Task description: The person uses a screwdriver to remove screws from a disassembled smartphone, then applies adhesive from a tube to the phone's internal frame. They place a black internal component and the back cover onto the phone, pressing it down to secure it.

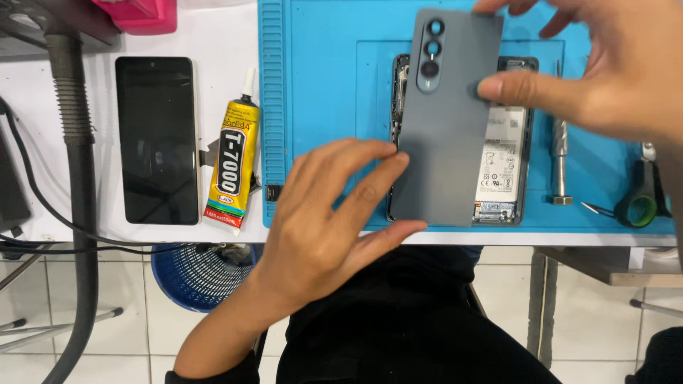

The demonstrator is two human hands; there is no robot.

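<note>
A grey phone back cover point(442, 128) with three camera rings is held tilted above an opened phone body point(501, 167) that lies on a blue work mat point(327, 85). My left hand point(331, 227) grips the cover's lower left edge with fingers on top and thumb beneath. My right hand point(605, 71) holds the cover's right edge near the top with its thumb. The cover hides the left half of the phone body; the battery shows on the right.
A second phone point(157, 140) lies screen-up on the white table at left. A yellow glue tube point(233, 167) rests beside the mat. A metal tool point(560, 160) and scissors point(640, 199) lie at right. A grey hose point(78, 178) hangs at left; a blue basket point(199, 274) stands below.
</note>
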